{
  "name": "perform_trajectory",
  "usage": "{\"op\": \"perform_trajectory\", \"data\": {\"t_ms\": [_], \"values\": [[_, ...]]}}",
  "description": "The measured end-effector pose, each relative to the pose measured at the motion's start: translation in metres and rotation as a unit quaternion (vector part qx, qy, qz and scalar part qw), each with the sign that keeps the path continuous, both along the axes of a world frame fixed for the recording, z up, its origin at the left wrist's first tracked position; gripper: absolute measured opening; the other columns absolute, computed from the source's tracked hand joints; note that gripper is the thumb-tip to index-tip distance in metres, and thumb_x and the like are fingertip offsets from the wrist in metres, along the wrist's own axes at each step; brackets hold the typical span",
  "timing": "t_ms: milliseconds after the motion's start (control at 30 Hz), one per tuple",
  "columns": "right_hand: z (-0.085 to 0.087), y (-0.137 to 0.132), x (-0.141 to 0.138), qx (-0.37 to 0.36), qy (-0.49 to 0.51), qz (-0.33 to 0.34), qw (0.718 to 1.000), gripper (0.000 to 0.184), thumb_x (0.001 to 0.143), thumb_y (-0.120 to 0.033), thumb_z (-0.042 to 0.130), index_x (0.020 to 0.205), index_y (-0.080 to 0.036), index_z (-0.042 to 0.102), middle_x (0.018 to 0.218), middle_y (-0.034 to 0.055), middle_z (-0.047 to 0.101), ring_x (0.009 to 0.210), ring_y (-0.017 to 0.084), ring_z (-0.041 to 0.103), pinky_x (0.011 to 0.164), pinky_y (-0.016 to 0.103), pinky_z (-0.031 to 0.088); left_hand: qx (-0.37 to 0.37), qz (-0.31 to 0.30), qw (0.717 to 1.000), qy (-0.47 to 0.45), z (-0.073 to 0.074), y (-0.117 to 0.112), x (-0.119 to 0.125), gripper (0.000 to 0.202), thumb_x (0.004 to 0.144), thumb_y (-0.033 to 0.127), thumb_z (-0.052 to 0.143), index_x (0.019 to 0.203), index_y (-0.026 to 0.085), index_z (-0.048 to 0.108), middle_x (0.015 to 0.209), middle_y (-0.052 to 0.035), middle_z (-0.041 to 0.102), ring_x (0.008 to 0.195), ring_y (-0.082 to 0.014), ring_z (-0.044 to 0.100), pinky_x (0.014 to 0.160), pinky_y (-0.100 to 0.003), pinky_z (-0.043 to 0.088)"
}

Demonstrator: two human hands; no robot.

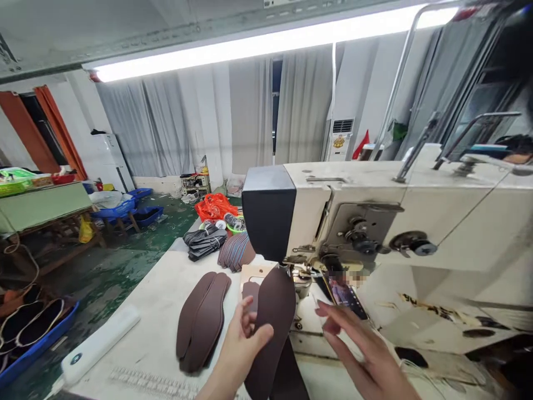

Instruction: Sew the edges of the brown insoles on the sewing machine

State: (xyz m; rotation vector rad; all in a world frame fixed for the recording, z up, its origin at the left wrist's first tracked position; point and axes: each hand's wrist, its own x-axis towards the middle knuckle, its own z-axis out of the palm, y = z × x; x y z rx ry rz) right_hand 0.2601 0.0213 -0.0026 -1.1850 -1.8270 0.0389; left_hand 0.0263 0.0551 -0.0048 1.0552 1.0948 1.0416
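Piece [275, 311], dark brown, sole-shaped, leathery, below cream metal sewing machine [375, 194]: work likely midway. Left hand [241, 347] at its edge; whether gripping, we cannot tell. Right hand [364, 350] parted, empty. Matching brown stack [192, 316] left of machine, status unclear.

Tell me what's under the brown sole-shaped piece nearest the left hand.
Under the sole-shaped piece, a darker piece shows past its lower right edge; the rest of that one is covered and cannot be seen.

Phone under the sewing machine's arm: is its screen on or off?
On: the phone, beyond the right hand, shows a bright coloured image on its screen.
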Motion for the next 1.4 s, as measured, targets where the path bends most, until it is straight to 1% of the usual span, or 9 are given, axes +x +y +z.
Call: {"op": "perform_trajectory", "data": {"t_ms": [67,167,233,400,533,733,967,1200,1400], "values": [[0.0,0.032,-0.003,-0.028,-0.002,0.046,0.999,0.039,0.098,-0.031,0.044,0.136,-0.022,0.05,0.093,0.0053,0.07,0.07,0.011,0.066,0.067,0.02,0.056,-0.029,-0.077,0.993,-0.081,0.005,0.007,-0.002,0.085,0.052,0.05,0.087,0.122,0.017,0.052,0.101,-0.0098,0.067,0.099,-0.0273,0.063,0.089,-0.036,0.048],[-0.006,0.064,-0.007,-0.074,0.017,0.066,0.995,0.039,0.098,-0.029,0.042,0.132,-0.019,0.056,0.076,0.0023,0.072,0.06,0.012,0.066,0.064,0.021,0.056,-0.026,-0.129,0.985,-0.115,0.016,0.005,-0.013,0.064,0.055,0.044,0.087,0.109,0.019,0.064,0.109,-0.0082,0.069,0.107,-0.0278,0.061,0.093,-0.034,0.047],[-0.011,0.074,-0.005,-0.102,0.035,0.084,0.991,0.038,0.097,-0.029,0.041,0.129,-0.02,0.06,0.072,0.0019,0.073,0.064,0.014,0.069,0.067,0.023,0.057,-0.024,-0.152,0.981,-0.117,0.019,0.007,-0.019,0.063,0.056,0.045,0.087,0.11,0.02,0.065,0.108,-0.0074,0.07,0.106,-0.0271,0.062,0.092,-0.033,0.047],[-0.016,0.08,0.008,-0.138,0.07,0.121,0.981,0.038,0.096,-0.029,0.043,0.13,-0.028,0.06,0.074,0.0015,0.076,0.066,0.016,0.072,0.07,0.023,0.058,0.003,-0.22,0.967,-0.128,0.001,0.019,-0.021,0.061,0.059,0.046,0.085,0.107,0.015,0.065,0.095,-0.0097,0.073,0.098,-0.0282,0.066,0.081,-0.032,0.049],[-0.019,0.084,0.015,-0.132,0.06,0.087,0.986,0.034,0.093,-0.029,0.05,0.124,-0.032,0.065,0.065,-0.0014,0.075,0.066,0.014,0.073,0.07,0.019,0.058,-0.012,-0.202,0.972,-0.118,-0.012,0.021,-0.019,0.061,0.058,0.046,0.086,0.107,0.017,0.063,0.099,-0.0095,0.072,0.101,-0.0273,0.065,0.08,-0.029,0.048],[-0.022,0.088,0.021,-0.165,0.072,0.101,0.978,0.034,0.093,-0.029,0.051,0.123,-0.032,0.066,0.067,-0.0006,0.075,0.068,0.014,0.073,0.043,0.01,0.051,0.018,-0.186,0.972,-0.14,-0.002,0.021,-0.007,0.057,0.061,0.044,0.085,0.107,0.018,0.063,0.093,-0.0077,0.072,0.092,-0.0237,0.067,0.083,-0.03,0.048],[-0.022,0.087,0.019,-0.135,0.075,0.103,0.983,0.033,0.094,-0.029,0.051,0.124,-0.033,0.065,0.066,-0.0024,0.073,0.063,0.014,0.071,0.072,0.022,0.058,0.033,-0.151,0.979,-0.134,-0.003,0.032,0.009,0.063,0.06,0.048,0.084,0.109,0.017,0.06,0.092,-0.0084,0.071,0.082,-0.0227,0.066,0.081,-0.034,0.05],[-0.019,0.087,0.014,-0.134,0.105,0.109,0.979,0.032,0.092,-0.027,0.053,0.12,-0.036,0.066,0.067,-0.0038,0.074,0.062,0.013,0.07,0.059,0.015,0.056,0.069,-0.091,0.981,-0.159,-0.007,0.037,0.036,0.061,0.061,0.049,0.083,0.106,0.018,0.056,0.094,-0.009,0.071,0.084,-0.0225,0.066,0.078,-0.032,0.051],[-0.013,0.087,0.011,-0.111,0.113,0.125,0.979,0.034,0.09,-0.022,0.054,0.118,-0.037,0.068,0.067,-0.0042,0.074,0.059,0.013,0.07,0.059,0.016,0.056,0.087,-0.097,0.98,-0.151,0.004,0.035,0.045,0.052,0.068,0.044,0.079,0.105,0.017,0.056,0.095,-0.0084,0.072,0.082,-0.0179,0.067,0.072,-0.026,0.051]]}}
